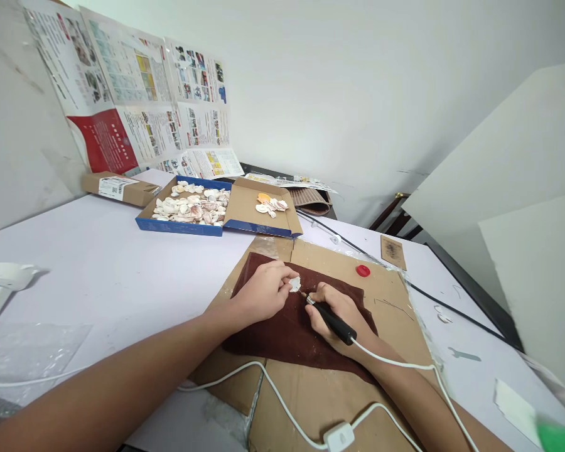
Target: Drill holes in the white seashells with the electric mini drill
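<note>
Between the thumb and fingers of my left hand (270, 289) is a small white seashell (295, 284), held above a dark brown cloth (282, 339). My right hand (339, 307) grips a black pen-shaped electric tool (334, 321) with a metal collar and a white cord from its back end. Its thin tip points left at the shell's lower right edge; whether it touches cannot be told. Under the cloth lies flat cardboard (292, 402). Farther back, an open blue box (181, 227) holds many shells (193, 207), and several more shells (270, 204) rest on its lid (242, 201).
The white cord (282, 402) loops across the front to an inline switch (339, 436). At the right are a red cap (363, 270), a flat wrench (464, 355) and a brown square piece (393, 252). A white device (4, 285) and clear plastic wrap (32, 358) lie left.
</note>
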Motion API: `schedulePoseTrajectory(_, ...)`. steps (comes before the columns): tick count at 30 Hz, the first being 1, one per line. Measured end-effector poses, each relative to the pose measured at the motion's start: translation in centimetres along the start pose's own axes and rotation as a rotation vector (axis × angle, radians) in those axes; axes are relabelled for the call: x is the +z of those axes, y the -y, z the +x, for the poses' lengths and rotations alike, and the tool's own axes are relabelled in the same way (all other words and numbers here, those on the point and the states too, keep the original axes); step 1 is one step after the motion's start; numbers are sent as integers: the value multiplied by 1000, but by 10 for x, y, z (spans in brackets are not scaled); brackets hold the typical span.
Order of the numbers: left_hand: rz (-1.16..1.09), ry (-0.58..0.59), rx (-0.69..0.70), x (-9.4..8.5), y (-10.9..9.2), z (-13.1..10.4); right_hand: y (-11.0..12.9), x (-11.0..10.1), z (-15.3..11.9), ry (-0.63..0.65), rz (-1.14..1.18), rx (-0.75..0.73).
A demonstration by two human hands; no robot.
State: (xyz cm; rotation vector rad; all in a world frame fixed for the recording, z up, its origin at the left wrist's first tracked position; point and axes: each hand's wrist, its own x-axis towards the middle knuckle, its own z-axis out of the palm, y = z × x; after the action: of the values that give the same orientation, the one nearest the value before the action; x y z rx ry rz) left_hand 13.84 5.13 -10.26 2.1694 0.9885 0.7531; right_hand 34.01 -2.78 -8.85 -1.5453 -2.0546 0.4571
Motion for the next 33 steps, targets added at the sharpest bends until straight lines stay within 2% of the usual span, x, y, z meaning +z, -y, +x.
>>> schedulePoseTrajectory(13, 1, -17, 13, 1, -3, -1, 0, -2, 10, -116, 177, 126)
schedulePoseTrajectory(22, -5, -25, 9, 2, -2, 0, -12, -5, 12, -154, 322, 115)
schedulePoseTrajectory(33, -19, -28, 9, 4, 4, 0, -22, 4, 3, -158, 282, 79)
